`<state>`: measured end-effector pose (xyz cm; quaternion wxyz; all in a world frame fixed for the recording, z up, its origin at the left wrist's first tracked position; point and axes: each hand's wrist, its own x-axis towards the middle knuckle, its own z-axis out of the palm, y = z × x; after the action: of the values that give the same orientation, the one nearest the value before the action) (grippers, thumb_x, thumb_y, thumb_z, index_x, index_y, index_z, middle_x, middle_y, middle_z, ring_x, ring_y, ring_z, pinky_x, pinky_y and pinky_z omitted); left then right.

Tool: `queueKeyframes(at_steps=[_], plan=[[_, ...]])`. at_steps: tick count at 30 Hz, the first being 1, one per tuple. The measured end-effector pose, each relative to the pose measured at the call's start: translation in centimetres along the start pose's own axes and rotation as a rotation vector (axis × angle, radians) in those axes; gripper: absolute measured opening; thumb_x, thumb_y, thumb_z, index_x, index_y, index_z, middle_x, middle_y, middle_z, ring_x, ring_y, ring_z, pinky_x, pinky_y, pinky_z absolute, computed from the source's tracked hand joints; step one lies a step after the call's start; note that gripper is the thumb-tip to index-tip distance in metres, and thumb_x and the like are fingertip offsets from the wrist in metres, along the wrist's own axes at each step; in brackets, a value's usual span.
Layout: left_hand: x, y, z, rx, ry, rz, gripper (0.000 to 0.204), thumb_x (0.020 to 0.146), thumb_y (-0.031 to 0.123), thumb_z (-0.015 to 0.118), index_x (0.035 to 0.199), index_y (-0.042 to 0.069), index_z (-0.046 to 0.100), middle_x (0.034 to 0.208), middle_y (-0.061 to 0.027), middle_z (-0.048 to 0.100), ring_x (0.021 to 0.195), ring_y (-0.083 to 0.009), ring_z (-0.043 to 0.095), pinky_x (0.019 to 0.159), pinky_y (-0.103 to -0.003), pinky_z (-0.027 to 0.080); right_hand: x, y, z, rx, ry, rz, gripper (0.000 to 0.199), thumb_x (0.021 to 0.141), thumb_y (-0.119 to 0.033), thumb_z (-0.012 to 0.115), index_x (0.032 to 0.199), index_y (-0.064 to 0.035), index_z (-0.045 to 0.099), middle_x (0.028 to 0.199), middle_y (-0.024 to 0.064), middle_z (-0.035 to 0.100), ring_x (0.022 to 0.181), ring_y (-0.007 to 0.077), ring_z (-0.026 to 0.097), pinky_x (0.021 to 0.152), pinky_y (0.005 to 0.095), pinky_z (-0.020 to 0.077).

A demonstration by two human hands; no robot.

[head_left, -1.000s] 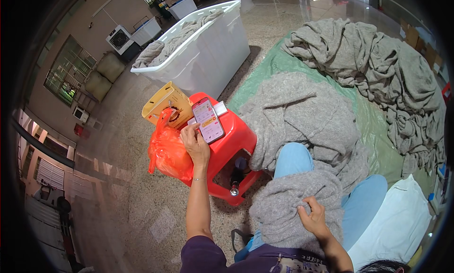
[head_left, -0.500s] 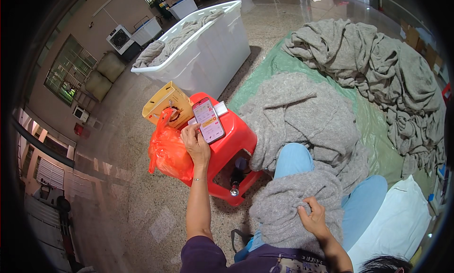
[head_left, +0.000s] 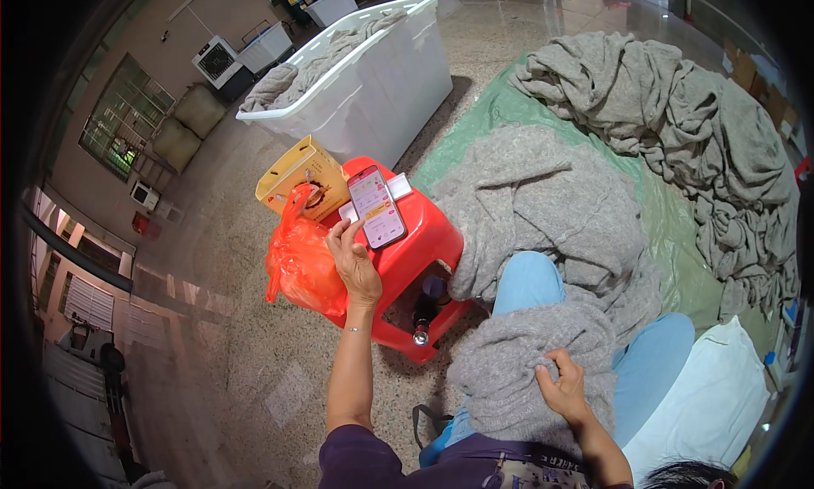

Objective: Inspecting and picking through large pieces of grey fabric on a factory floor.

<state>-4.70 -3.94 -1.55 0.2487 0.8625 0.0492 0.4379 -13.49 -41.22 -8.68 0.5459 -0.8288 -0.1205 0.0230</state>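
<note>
Head view: the left hand (head_left: 354, 260) is stretched out over the red plastic stool (head_left: 424, 252), fingers spread and holding nothing, its fingertips at the lower left edge of the smartphone (head_left: 376, 206) that lies face up with a lit screen on the stool top, just beyond the hand. An orange plastic bag (head_left: 301, 264) sits just left of that hand, with a yellow carton (head_left: 301, 180) behind it. The right hand (head_left: 562, 386) is closed on the grey knitted cloth (head_left: 530, 362) bunched on the person's lap.

white bin (head_left: 386, 82), yellow box (head_left: 292, 171), orange bag (head_left: 301, 264)
</note>
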Motion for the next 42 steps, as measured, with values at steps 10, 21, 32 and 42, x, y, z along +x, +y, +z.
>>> queueKeyframes(at_steps=[10, 21, 32, 42], plan=[[-0.4, -0.3, 0.0, -0.119, 0.044, -0.12, 0.066, 0.099, 0.053, 0.023, 0.103, 0.001, 0.063, 0.112, -0.0154, 0.05, 0.11, -0.0284, 0.046, 0.096, -0.039, 0.036, 0.1, 0.6, 0.5, -0.014, 0.095, -0.148, 0.017, 0.077, -0.009, 0.067, 0.09, -0.0035, 0.057, 0.06, 0.0139, 0.055, 0.042, 0.0231, 0.05, 0.044, 0.0335, 0.0391], [-0.2, 0.9, -0.1, 0.135, -0.108, 0.148, 0.054, 0.098, 0.046, 0.037, 0.089, 0.008, 0.074, 0.126, -0.0146, 0.05, 0.119, -0.0338, 0.038, 0.103, -0.045, 0.028, 0.0, 0.7, 0.4, -0.015, 0.065, -0.089, 0.018, 0.077, -0.009, 0.067, 0.091, -0.0034, 0.057, 0.063, 0.0142, 0.058, 0.043, 0.024, 0.051, 0.045, 0.0332, 0.0405], [-0.4, 1.0, 0.2, 0.178, -0.166, 0.132, 0.046, 0.097, 0.042, 0.042, 0.088, 0.009, 0.074, 0.13, -0.0133, 0.049, 0.123, -0.0352, 0.034, 0.106, -0.046, 0.025, 0.1, 0.8, 0.3, -0.003, 0.06, -0.085, 0.018, 0.077, -0.01, 0.067, 0.091, -0.0024, 0.057, 0.066, 0.0162, 0.059, 0.048, 0.0262, 0.056, 0.048, 0.0341, 0.0427], [0.0, -1.6, 0.3, -0.123, -0.033, -0.148, 0.06, 0.101, 0.05, 0.023, 0.12, -0.002, 0.047, 0.124, -0.016, 0.048, 0.121, -0.0269, 0.042, 0.105, -0.038, 0.03, 0.1, 0.8, 0.3, -0.008, 0.061, -0.085, 0.019, 0.077, -0.01, 0.067, 0.091, -0.003, 0.057, 0.065, 0.0149, 0.058, 0.045, 0.0247, 0.053, 0.046, 0.0339, 0.0414]])
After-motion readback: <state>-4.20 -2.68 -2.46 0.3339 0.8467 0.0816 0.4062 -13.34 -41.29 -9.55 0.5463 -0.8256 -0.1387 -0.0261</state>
